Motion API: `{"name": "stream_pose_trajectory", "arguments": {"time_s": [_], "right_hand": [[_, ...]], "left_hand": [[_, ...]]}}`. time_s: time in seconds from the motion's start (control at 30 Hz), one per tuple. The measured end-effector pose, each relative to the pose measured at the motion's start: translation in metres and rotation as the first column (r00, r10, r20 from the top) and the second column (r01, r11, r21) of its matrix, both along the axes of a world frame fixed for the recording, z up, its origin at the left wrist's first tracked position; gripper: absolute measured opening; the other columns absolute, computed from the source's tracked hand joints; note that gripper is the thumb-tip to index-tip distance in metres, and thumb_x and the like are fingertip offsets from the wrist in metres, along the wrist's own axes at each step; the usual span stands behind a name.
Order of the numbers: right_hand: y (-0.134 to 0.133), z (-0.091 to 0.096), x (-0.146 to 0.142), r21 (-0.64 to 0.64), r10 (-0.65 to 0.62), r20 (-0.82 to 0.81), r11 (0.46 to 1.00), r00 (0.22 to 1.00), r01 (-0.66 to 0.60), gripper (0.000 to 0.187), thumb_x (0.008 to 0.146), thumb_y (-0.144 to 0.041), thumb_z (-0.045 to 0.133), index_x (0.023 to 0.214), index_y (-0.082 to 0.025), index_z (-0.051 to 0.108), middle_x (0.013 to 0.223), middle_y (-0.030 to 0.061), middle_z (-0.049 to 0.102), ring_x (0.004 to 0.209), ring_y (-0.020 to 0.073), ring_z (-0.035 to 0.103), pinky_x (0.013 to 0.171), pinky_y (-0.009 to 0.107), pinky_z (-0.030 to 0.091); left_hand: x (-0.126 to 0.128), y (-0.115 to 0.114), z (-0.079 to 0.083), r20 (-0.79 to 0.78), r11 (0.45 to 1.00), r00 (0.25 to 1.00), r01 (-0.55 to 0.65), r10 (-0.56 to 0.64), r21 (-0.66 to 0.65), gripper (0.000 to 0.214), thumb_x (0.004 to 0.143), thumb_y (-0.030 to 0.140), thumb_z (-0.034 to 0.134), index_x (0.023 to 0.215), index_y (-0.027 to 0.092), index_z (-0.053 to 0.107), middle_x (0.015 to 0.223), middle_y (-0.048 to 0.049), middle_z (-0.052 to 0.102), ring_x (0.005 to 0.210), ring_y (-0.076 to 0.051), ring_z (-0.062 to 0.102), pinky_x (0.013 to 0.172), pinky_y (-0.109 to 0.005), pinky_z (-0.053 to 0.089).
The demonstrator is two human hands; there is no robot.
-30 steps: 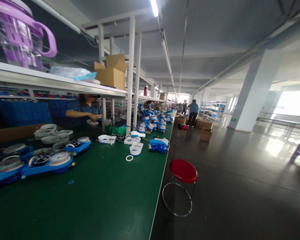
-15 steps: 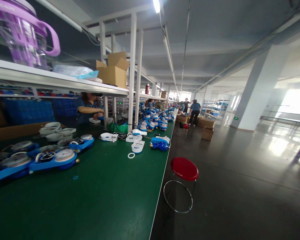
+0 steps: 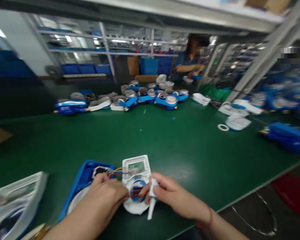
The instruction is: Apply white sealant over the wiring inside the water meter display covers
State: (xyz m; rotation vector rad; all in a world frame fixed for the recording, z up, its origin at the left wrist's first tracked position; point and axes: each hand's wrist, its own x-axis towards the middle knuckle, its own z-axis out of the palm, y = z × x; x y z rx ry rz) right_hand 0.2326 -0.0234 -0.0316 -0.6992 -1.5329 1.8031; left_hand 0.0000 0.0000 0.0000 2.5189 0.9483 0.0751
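Note:
A white plastic cover (image 3: pixel 136 163) lies on the bench, its inner side up, with a green circuit board and a blue round part with dark middle inside. Coloured wires (image 3: pixel 118 170) run from it to a blue meter housing (image 3: pixel 83 176) on its left. My left hand (image 3: pixel 108 190) reaches over the housing, its fingers closed on the wires by the cover's left edge. My right hand (image 3: pixel 165 190) is at the cover's right edge, closed around a small white tube (image 3: pixel 152 198) whose tapered tip points down. Blur hides the fingertips' exact contact.
A second white cover (image 3: pixel 20 200) lies at the lower left. Across the green bench (image 3: pixel 102 136) stand several blue meters (image 3: pixel 166 100). White covers (image 3: pixel 237 121) and a white ring (image 3: pixel 223 127) are to the right. A red stool (image 3: pixel 292 196) stands beyond the bench edge. One person (image 3: pixel 192 63) sits opposite.
My view has swung left and down from the aisle and stool to the bench before me. Both my hands, the white tube and the cover with its wires have come into view.

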Motion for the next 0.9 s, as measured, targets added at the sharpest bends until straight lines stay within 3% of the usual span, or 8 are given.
{"name": "stream_pose_trajectory", "arguments": {"time_s": [0.13,0.23,0.3,0.4,0.5,0.63,0.73,0.9], "right_hand": [[0.005,-0.013,0.008,-0.174,-0.250,-0.031,0.955,0.968,0.241,0.032,0.092,-0.047,0.049,0.095,-0.016,0.057,0.091,0.0062,0.065,0.069,0.0111,0.055,0.059,0.021,0.042],[0.007,-0.007,0.010,-0.255,-0.412,-0.055,0.887,0.910,0.386,0.028,0.090,-0.045,0.053,0.085,-0.017,0.051,0.085,0.0045,0.065,0.062,0.0088,0.051,0.052,0.017,0.037],[0.010,-0.005,0.007,-0.296,-0.454,-0.064,0.859,0.889,0.418,0.029,0.088,-0.045,0.056,0.084,-0.018,0.050,0.077,0.0028,0.063,0.059,0.0082,0.049,0.051,0.017,0.036],[0.015,-0.005,0.000,-0.338,-0.477,-0.088,0.840,0.874,0.424,0.030,0.086,-0.047,0.058,0.084,-0.018,0.047,0.075,0.0021,0.062,0.059,0.0083,0.051,0.053,0.017,0.037],[0.017,-0.009,-0.003,-0.353,-0.474,-0.107,0.840,0.874,0.413,0.031,0.087,-0.048,0.055,0.083,-0.019,0.044,0.072,0.0012,0.062,0.057,0.0082,0.051,0.053,0.018,0.037],[0.015,-0.015,-0.003,-0.339,-0.430,-0.115,0.864,0.895,0.371,0.033,0.088,-0.051,0.051,0.084,-0.020,0.042,0.069,0.0012,0.062,0.051,0.0072,0.049,0.046,0.016,0.031],[0.012,-0.021,-0.003,-0.302,-0.366,-0.110,0.898,0.924,0.320,0.035,0.088,-0.053,0.052,0.084,-0.019,0.044,0.071,0.0039,0.065,0.051,0.0078,0.049,0.046,0.017,0.031],[0.010,-0.029,-0.003,-0.240,-0.293,-0.095,0.934,0.951,0.264,0.036,0.090,-0.054,0.048,0.087,-0.018,0.045,0.076,0.0052,0.067,0.054,0.0080,0.049,0.048,0.018,0.032]], "left_hand": [[0.002,-0.005,-0.001,-0.221,0.986,0.966,-0.154,0.136,-0.070,0.025,0.089,0.021,0.045,0.071,0.021,0.063,0.075,-0.0011,0.063,0.073,-0.019,0.055,0.073,-0.036,0.029],[0.011,0.004,0.007,-0.232,0.982,0.960,-0.176,0.154,-0.075,0.026,0.090,0.022,0.043,0.073,0.019,0.062,0.077,-0.0020,0.063,0.072,-0.018,0.054,0.071,-0.034,0.025],[0.015,0.011,0.014,-0.219,0.983,0.963,-0.173,0.156,-0.060,0.026,0.092,0.019,0.039,0.080,0.018,0.062,0.084,-0.0027,0.064,0.078,-0.018,0.054,0.072,-0.033,0.026],[0.022,0.018,0.017,-0.192,0.989,0.972,-0.146,0.136,-0.038,0.026,0.092,0.017,0.035,0.090,0.019,0.061,0.091,-0.0035,0.063,0.085,-0.018,0.053,0.073,-0.033,0.026],[0.032,0.020,0.009,-0.163,0.996,0.984,-0.084,0.077,-0.036,0.023,0.091,0.015,0.037,0.095,0.021,0.059,0.095,-0.0041,0.059,0.087,-0.019,0.051,0.075,-0.034,0.027],[0.041,0.021,-0.001,-0.146,0.997,0.989,-0.036,0.027,-0.061,0.015,0.084,0.013,0.047,0.089,0.021,0.058,0.097,-0.0065,0.053,0.093,-0.025,0.048,0.078,-0.039,0.027],[0.039,0.028,0.007,-0.110,0.989,0.994,-0.013,-0.004,-0.148,0.015,0.084,0.010,0.045,0.082,0.020,0.056,0.097,-0.0040,0.052,0.092,-0.021,0.048,0.080,-0.037,0.030],[0.021,0.045,0.025,-0.021,0.934,0.996,0.070,-0.083,-0.349,0.014,0.085,0.010,0.047,0.085,0.022,0.053,0.090,0.0045,0.056,0.083,-0.011,0.053,0.076,-0.023,0.036]]}}
